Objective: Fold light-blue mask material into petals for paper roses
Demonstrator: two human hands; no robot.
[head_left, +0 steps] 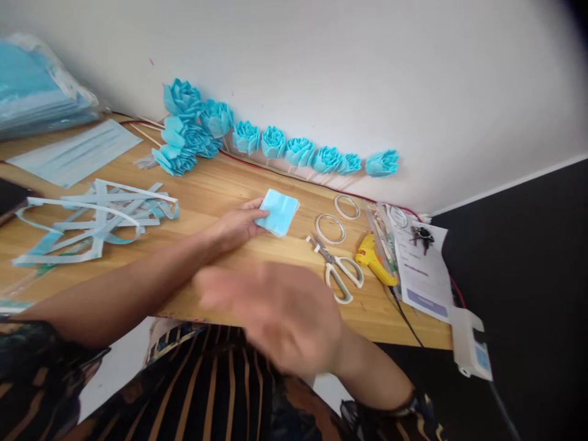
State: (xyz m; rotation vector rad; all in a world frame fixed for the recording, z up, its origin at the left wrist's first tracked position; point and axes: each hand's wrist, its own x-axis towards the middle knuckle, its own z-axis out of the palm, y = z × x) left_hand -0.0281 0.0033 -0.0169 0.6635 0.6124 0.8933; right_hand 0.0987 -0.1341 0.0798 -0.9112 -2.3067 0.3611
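Observation:
Between the thumb and fingers of my left hand [241, 223] is a small stack of light-blue squares [278, 212] of thin, fabric-like sheet. It is held low over the wooden table, and some of the fingers are hidden beneath it. My right hand [275, 315] is raised nearer the camera, in front of the table's near edge. Motion smears its fingers, so I cannot make out their pose or anything in them. On the table beyond it lie white-handled scissors [337, 269], with small white bits at their blade tips.
Blue fabric flowers [273, 143] on sticks line the wall. Cut strips [101, 214], a flat blue face mask [76, 153] and a bagged mask stack [41, 86] lie left. Tape rolls [329, 239], a yellow glue gun [375, 258], a paper sheet [422, 269] and keys [422, 237] lie right.

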